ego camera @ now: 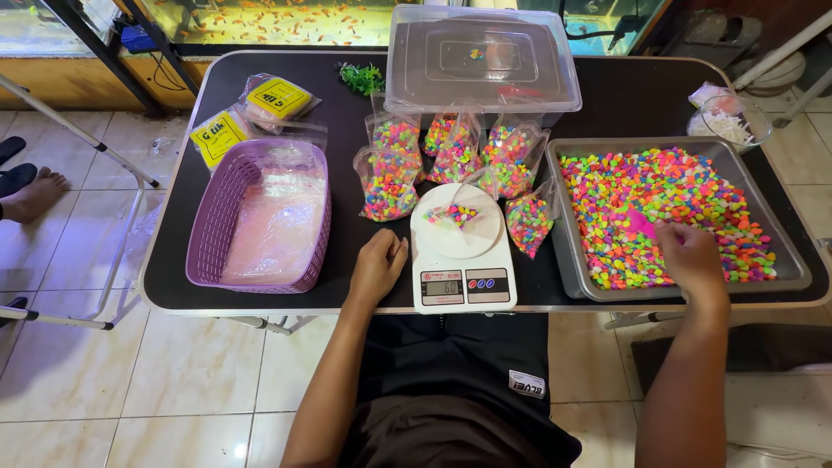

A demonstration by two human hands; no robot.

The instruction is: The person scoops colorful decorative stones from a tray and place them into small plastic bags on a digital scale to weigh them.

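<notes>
Right hand (691,257) gripping a pink scoop (642,224) in the grey tray (565,260) of coloured pebbles (659,199)

The fingers are curled shut around the scoop's handle, which they mostly hide; only its blade shows. The left hand (377,264) rests loosely curled on the black table (347,286), just beside the white kitchen scale (461,260), where a small clear bag (457,212) with a few pebbles lies. Filled bags (390,178) stand behind; a purple basket (217,225) sits left

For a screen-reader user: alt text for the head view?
A right hand dips a pink scoop into a grey metal tray of multicoloured pebbles; the left hand rests beside a white kitchen scale holding a small clear bag.
</notes>
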